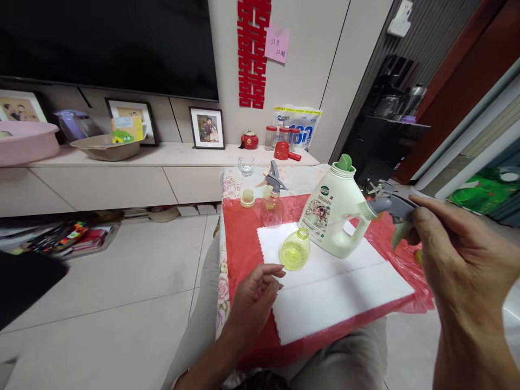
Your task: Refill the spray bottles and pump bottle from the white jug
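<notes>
Just beyond the left hand (255,295), fingers loosely curled and empty, an open yellow bottle (294,252) stands on a white sheet (345,303); the right hand (467,249) grips a spray head (400,208), best kept unsqueezed.

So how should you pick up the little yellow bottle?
Probably hold the yellow bottle around its wide, round body, coming from the left. The left hand is close on that side, while the big jug stands to the right. The bottle's neck is narrow and open, so I'd keep fingers off it.
</notes>
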{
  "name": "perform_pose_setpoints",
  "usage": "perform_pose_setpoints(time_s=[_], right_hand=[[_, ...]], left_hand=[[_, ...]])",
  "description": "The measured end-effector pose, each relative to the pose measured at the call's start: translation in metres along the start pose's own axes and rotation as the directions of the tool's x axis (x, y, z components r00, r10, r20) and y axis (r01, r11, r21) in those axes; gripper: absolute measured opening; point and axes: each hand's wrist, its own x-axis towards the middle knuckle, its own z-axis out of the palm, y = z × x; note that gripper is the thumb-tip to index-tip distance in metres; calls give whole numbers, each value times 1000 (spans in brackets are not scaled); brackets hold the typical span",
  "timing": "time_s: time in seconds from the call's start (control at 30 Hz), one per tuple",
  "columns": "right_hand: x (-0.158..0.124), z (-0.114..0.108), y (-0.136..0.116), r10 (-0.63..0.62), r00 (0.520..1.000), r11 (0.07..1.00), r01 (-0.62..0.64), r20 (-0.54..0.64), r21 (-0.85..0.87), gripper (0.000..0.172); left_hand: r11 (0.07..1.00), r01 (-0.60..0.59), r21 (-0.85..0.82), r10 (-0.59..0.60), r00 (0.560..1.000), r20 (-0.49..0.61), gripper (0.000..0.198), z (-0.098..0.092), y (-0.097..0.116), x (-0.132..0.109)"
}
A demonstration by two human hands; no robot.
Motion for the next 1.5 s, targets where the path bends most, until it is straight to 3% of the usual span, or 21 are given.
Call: perform_pose_setpoints(time_s=[0.07,0.13,0.3,0.43,0.57,0.77,1.0,1.17,1.27,1.37,1.5], right_hand=[[7,6,-2,-32,999,999,32,14,-6,28],[11,13,-5,-145,988,989,146,52,-23,25],[2,41,-13,-405,895,914,400,188,62,22],[-17,64,-13,-444,855,895,413,267,166,21],[-28,78,-11,-452,852,890,412,265,195,22],[-30,83,-9,-434,858,897,385,275,215,23],[-31,84,-9,-315,902,929,229,296,293,24],[-39,83,-7,-122,936,915,-23,331,403,27],[-60,91,5,43,932,830,-233,360,506,39],[-87,106,17,175,899,683,-404,401,608,46],[-106,127,17,218,842,527,-527,493,667,45]], left_hand=[[1000,0,2,0,1000,6,26,-1,-2,0],[1000,-5,4,5,1000,5,26,-1,-4,2],[999,-33,27,34,999,-29,26,1,-1,10],[990,-115,82,121,991,-64,25,4,7,26],[960,-254,119,264,961,-78,30,14,8,51],[940,-338,-39,334,940,-71,41,40,-6,85],[922,-361,-142,360,932,-34,36,57,-7,101],[919,-358,-167,358,933,-28,33,59,-6,100],[917,-357,-180,360,933,-17,33,60,-7,99],[917,-364,-163,367,930,-15,34,60,-9,100],[916,-387,-102,384,922,-47,34,60,-11,101]])
